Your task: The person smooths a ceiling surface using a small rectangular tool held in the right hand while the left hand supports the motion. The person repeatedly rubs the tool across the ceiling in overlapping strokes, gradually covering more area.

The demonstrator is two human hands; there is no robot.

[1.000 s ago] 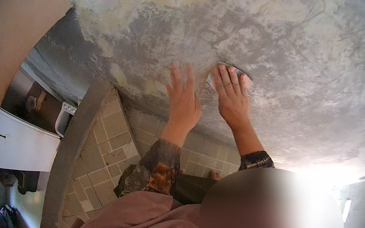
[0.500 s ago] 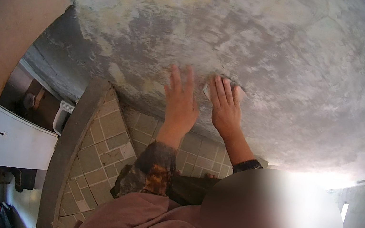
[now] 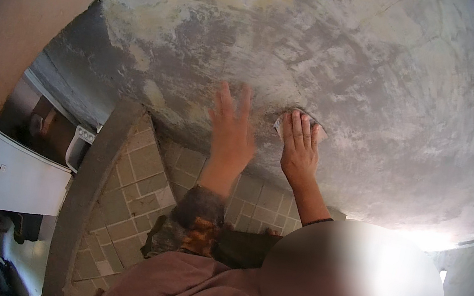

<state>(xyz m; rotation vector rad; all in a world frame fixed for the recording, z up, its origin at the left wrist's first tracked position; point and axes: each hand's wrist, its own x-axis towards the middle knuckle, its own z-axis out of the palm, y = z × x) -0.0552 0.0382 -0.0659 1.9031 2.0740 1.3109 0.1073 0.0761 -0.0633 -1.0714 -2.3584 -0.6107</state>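
Shifted lower, sheet (image 3: 279,125) lies beneath right fingers (image 3: 297,127).

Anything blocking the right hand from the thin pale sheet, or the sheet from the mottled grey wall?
Nothing visible: the right hand lies over the thin pale sheet, on the mottled grey wall. The left hand is off to the left.

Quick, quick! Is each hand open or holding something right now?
Left hand: open, fingers apart, no held thing visible.
Right hand: fingers together, holding a thin pale sheet flat against the wall.
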